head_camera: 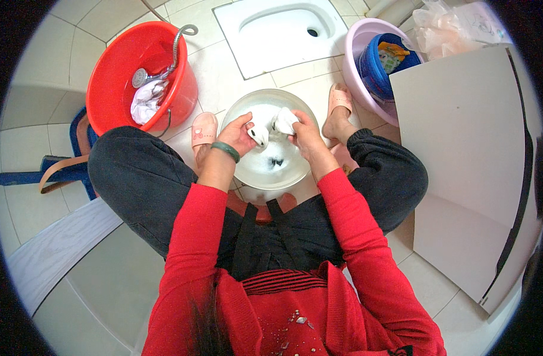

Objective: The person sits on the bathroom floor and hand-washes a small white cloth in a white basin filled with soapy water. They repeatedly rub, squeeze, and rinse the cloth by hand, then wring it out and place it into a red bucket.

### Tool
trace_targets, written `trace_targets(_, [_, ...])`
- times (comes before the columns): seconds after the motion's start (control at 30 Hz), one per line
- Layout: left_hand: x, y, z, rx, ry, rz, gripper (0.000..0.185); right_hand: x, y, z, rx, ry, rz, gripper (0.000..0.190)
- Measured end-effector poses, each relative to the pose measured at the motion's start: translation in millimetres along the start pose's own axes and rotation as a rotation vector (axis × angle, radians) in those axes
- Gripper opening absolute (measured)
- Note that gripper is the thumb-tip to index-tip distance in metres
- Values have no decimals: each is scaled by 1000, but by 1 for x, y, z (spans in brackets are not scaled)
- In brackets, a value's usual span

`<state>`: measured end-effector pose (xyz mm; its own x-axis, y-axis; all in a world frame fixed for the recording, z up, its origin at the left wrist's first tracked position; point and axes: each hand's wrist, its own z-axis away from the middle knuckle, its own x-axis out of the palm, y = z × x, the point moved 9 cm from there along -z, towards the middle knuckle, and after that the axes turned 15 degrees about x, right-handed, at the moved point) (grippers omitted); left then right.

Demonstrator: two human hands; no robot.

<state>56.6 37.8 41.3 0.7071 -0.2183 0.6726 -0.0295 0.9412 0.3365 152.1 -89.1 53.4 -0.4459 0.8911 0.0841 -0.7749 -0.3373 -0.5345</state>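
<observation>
A round metal basin point(293, 180) sits on the floor between my feet, with what looks like water in it. Above it, my left hand point(237, 137) grips a small white cloth piece point(259, 135) with dark marks. My right hand point(308, 137) pinches a bunched white cloth point(284, 121), which also shows a dark spot. A narrow gap separates the two cloth parts; whether they join lower down I cannot tell. Near the basin's bottom shows a dark patch point(277, 162), either a mark or a reflection.
At left stands a red bucket point(189, 89) with a shower head point(140, 78) and white cloth point(147, 102) inside. Ahead lies a squat toilet point(271, 58). A lilac tub point(354, 49) holds a blue bucket point(365, 66). A grey-white cabinet point(458, 147) flanks my right knee.
</observation>
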Motion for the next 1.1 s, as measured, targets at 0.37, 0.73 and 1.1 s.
trace_targets(0.37, [25, 20, 7, 116, -209, -1, 18, 47, -16, 37, -210, -241, 389, 26])
trace_targets(0.73, [31, 36, 9, 332, -163, -45, 19, 53, -22, 44, -294, -222, 407, 26])
trace_targets(1.1, [17, 33, 10, 365, -38, -583, 28, 38, -15, 28, -79, -297, 84, 27])
